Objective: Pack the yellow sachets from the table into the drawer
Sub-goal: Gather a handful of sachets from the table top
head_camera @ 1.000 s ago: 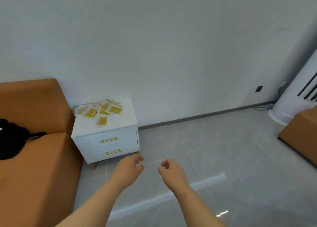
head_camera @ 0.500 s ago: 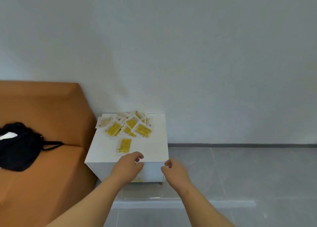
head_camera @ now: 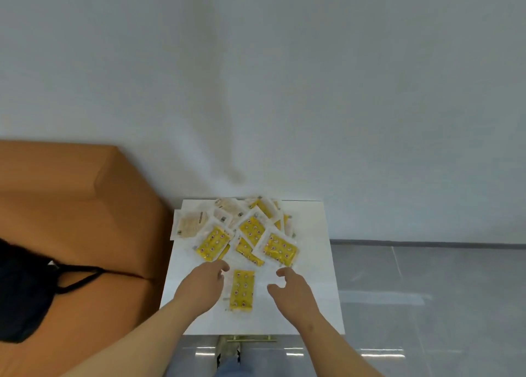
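Left hand and right hand loosely curled, empty, flanking lone sachet

You see plastic-film yellow sachets on a smooth, matt white table; the grey floor tiles are glossy.

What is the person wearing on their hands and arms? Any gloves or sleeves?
No gloves. The left hand and right hand are both bare, and so are the forearms all the way to the picture's bottom edge: no sleeves show. I see no watch, ring or bracelet either.
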The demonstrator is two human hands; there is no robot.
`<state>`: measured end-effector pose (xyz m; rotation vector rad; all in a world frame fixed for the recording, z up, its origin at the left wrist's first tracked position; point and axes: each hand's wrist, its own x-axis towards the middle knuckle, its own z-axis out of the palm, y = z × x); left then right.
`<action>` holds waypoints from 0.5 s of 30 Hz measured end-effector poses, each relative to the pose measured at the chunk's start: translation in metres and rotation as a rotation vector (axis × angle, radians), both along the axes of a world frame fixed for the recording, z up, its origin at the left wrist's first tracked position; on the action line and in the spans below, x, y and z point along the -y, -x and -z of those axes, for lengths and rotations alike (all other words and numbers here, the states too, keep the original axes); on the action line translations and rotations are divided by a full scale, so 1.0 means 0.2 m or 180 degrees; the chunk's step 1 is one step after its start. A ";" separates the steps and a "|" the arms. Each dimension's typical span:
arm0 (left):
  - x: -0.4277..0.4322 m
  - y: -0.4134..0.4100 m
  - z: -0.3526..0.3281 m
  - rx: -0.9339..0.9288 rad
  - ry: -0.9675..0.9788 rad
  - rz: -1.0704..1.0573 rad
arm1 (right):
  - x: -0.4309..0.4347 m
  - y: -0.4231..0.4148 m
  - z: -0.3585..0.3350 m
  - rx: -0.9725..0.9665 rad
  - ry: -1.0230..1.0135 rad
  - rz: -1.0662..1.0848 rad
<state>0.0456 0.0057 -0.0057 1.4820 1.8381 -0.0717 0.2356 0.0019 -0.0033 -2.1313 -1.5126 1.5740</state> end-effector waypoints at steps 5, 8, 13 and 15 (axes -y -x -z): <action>-0.26 0.10 0.22 -0.0342 0.0140 0.0103 | -0.32 0.06 0.22 0.0366 0.0185 0.0423; -0.41 0.13 0.37 -0.0401 0.0037 -0.0647 | -0.52 0.09 0.37 0.0655 0.0325 0.0540; -0.56 0.16 0.57 -0.0318 0.0078 -0.1685 | -0.69 0.11 0.59 0.0568 0.0483 0.0673; -0.61 0.20 0.63 -0.0511 -0.0160 -0.1878 | -0.68 0.11 0.67 0.0714 0.0656 0.0591</action>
